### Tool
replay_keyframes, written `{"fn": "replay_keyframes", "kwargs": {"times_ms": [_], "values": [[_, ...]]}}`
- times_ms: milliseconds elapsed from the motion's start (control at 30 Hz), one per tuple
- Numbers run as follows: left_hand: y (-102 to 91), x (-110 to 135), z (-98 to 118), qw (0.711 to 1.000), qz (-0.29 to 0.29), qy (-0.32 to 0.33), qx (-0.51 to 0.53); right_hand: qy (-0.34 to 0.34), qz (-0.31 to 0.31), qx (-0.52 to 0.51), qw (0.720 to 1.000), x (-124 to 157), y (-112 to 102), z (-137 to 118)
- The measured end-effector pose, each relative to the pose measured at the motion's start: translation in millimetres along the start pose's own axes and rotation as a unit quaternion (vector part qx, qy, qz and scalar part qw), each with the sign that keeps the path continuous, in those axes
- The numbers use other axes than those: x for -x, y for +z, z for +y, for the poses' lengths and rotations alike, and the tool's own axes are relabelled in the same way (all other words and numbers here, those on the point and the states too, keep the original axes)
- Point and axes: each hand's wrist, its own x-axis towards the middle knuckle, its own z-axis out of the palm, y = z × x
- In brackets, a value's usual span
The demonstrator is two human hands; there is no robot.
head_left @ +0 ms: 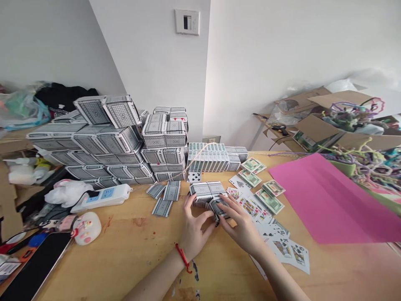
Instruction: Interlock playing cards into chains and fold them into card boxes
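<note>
Near the middle of the table, a block built of grey-backed playing cards point(203, 190) lies between my two hands. My left hand point(194, 229) grips its left and near side, the fingers curled against the cards. The fingers of my right hand point(240, 225) press on its right end, thumb close to my left thumb. Part of the block is hidden behind the fingers. Face-up playing cards point(250, 207) are spread just right of it, and some face-down cards point(171, 191) lie to its left. A stack of similar card blocks point(112, 140) rises behind.
Small green printed stacks point(271, 202) and a pink sheet point(338, 205) lie on the right. A row of green-edged packs point(208, 156) stands at the back. On the left are a power strip point(105, 197), a phone point(37, 267) and a round toy point(87, 228). Cardboard boxes point(360, 138) hold yarn.
</note>
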Motion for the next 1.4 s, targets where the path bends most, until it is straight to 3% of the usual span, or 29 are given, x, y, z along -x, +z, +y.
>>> {"fn": "replay_keyframes", "kwargs": {"times_ms": [733, 1400], "values": [[-0.2, -1.4, 2.5, 0.999, 0.015, 0.037, -0.016, -0.009, -0.019, 0.023, 1.0, -0.9, 0.4, -1.1], [4.3, -2.5, -2.9, 0.999, 0.028, -0.02, 0.014, 0.001, 0.002, -0.004, 1.0, -0.6, -1.7, -1.7]]}}
